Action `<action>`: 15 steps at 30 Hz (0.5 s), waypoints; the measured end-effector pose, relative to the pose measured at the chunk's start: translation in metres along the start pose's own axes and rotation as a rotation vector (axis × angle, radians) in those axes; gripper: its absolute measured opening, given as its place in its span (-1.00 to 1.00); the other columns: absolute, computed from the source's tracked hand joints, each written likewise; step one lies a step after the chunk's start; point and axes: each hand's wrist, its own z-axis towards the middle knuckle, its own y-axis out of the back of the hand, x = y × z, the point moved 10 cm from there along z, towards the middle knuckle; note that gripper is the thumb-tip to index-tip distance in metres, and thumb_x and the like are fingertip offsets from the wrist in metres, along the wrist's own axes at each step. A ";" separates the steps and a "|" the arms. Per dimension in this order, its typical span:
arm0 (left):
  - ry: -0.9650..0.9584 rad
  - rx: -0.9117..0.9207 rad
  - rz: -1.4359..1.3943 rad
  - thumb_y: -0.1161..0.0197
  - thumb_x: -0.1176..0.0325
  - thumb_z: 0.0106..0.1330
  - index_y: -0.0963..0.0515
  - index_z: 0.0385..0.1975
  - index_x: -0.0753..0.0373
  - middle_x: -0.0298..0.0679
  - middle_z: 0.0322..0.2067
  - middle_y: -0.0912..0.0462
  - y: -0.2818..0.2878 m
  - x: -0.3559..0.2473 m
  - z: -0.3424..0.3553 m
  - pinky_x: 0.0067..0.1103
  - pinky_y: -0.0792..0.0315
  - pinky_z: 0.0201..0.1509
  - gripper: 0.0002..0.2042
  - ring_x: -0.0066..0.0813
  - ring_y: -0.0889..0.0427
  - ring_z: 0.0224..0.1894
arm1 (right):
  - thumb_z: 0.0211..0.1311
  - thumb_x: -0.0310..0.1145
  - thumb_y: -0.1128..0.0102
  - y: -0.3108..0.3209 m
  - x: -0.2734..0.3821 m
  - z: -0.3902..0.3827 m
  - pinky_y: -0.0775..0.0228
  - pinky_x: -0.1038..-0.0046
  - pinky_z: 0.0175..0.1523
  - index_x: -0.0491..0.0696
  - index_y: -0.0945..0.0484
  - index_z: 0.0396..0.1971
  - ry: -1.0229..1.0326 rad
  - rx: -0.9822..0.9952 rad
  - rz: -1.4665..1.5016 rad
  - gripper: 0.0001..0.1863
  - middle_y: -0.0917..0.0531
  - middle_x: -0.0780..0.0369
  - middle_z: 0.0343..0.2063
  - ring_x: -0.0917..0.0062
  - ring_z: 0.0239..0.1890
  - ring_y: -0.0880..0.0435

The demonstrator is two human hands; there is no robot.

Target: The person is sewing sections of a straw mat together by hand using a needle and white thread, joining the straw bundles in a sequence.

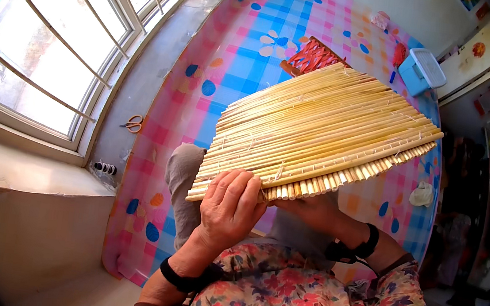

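A panel of pale yellow stalks (316,125), stitched with white thread, is held tilted over my lap. Along its near right edge, a second layer of stalks shows its cut ends, running crosswise to the top layer. My left hand (230,205) is closed on the panel's near left corner, fingers on top along the edge. Under the near edge, my right hand (311,212) reaches beneath the panel. Its fingers are hidden there, so I cannot see how they grip.
A checked, flowered sheet (193,121) covers the bed. Beyond the panel lies a red woven piece with a brown frame (313,57). Scissors (132,124) rest on the window ledge at left. A blue lidded box (420,71) stands far right, and a crumpled white cloth (421,194) lies right.
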 end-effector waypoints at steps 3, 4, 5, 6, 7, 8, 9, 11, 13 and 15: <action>0.027 0.036 0.018 -0.36 0.47 0.10 -0.44 0.00 0.39 0.02 -0.07 -0.56 -0.001 0.000 0.000 -0.25 -0.48 0.00 -0.56 -0.01 -0.59 -0.08 | 0.23 -0.36 -0.31 0.002 0.023 -0.004 -0.45 0.42 -0.02 -0.13 -0.60 -0.09 0.148 0.027 -0.106 -0.72 -0.62 0.20 -0.09 0.46 -0.12 -0.62; 0.040 0.031 0.037 -0.35 0.47 0.10 -0.44 0.01 0.39 0.03 -0.05 -0.56 0.000 0.000 0.007 -0.24 -0.48 0.00 -0.56 0.00 -0.58 -0.08 | 0.23 -0.37 -0.30 0.010 0.026 -0.007 -0.44 0.43 -0.06 -0.13 -0.62 -0.18 0.155 0.017 -0.091 -0.78 -0.62 0.18 -0.12 0.45 -0.17 -0.62; 0.053 0.026 0.055 -0.34 0.48 0.11 -0.44 0.01 0.40 0.04 -0.04 -0.56 0.001 0.001 0.015 -0.24 -0.48 0.00 -0.56 0.01 -0.58 -0.08 | 0.23 -0.37 -0.29 0.017 0.028 -0.010 -0.44 0.43 -0.10 -0.13 -0.63 -0.26 0.162 0.007 -0.077 -0.83 -0.62 0.16 -0.15 0.45 -0.22 -0.63; 0.041 0.039 0.100 -0.32 0.47 0.12 -0.44 0.01 0.40 0.04 -0.02 -0.57 0.001 0.001 0.022 -0.24 -0.48 -0.01 -0.57 0.02 -0.59 -0.08 | 0.25 -0.40 -0.25 0.029 0.032 -0.013 -0.42 0.44 -0.14 -0.11 -0.59 -0.36 0.202 -0.131 0.077 -0.90 -0.62 0.11 -0.17 0.45 -0.23 -0.60; 0.010 0.014 0.147 -0.32 0.42 0.13 -0.44 0.01 0.39 0.02 -0.06 -0.57 0.001 0.005 0.029 -0.30 -0.48 -0.07 -0.57 -0.10 -0.60 -0.12 | 0.26 -0.40 -0.22 0.037 0.044 -0.009 -0.41 0.44 -0.13 -0.10 -0.58 -0.37 0.265 -0.187 0.117 -0.91 -0.61 0.10 -0.17 0.44 -0.21 -0.59; 0.041 0.005 0.192 -0.31 0.43 0.15 -0.44 -0.01 0.39 0.00 -0.10 -0.59 0.005 0.014 0.036 -0.30 -0.49 -0.10 -0.60 -0.09 -0.62 -0.15 | 0.28 -0.40 -0.19 0.048 0.063 0.000 -0.41 0.45 -0.13 -0.10 -0.57 -0.37 0.333 -0.239 0.157 -0.91 -0.61 0.09 -0.17 0.43 -0.19 -0.58; 0.074 -0.004 0.236 -0.31 0.43 0.16 -0.44 -0.03 0.38 -0.01 -0.15 -0.61 0.009 0.022 0.043 -0.31 -0.50 -0.12 -0.62 -0.08 -0.64 -0.18 | 0.30 -0.41 -0.16 0.056 0.076 0.008 -0.40 0.45 -0.13 -0.09 -0.56 -0.38 0.401 -0.291 0.200 -0.91 -0.61 0.07 -0.17 0.42 -0.17 -0.57; 0.162 0.009 0.210 -0.28 0.46 0.20 -0.45 -0.14 0.34 -0.04 -0.30 -0.65 0.015 0.031 0.065 -0.36 -0.53 -0.24 -0.73 -0.10 -0.67 -0.30 | 0.39 -0.42 -0.01 0.057 0.083 0.027 -0.40 0.44 -0.06 -0.12 -0.51 -0.38 0.460 -0.220 0.471 -0.85 -0.60 0.08 -0.15 0.42 -0.08 -0.54; 0.189 0.034 0.187 -0.28 0.45 0.21 -0.44 -0.14 0.34 -0.03 -0.33 -0.65 0.016 0.037 0.076 -0.36 -0.54 -0.28 -0.74 -0.10 -0.66 -0.33 | 0.42 -0.41 0.05 0.051 0.094 0.048 -0.40 0.44 -0.03 -0.14 -0.49 -0.38 0.523 -0.121 0.717 -0.81 -0.60 0.10 -0.15 0.43 -0.05 -0.53; 0.214 0.014 0.197 -0.26 0.45 0.23 -0.46 -0.13 0.34 -0.03 -0.32 -0.65 0.019 0.039 0.078 -0.36 -0.54 -0.28 -0.75 -0.08 -0.67 -0.32 | 0.45 -0.38 0.08 0.053 0.107 0.065 -0.42 0.52 -0.08 -0.14 -0.47 -0.41 0.532 -0.109 0.793 -0.76 -0.58 0.19 -0.28 0.55 -0.19 -0.54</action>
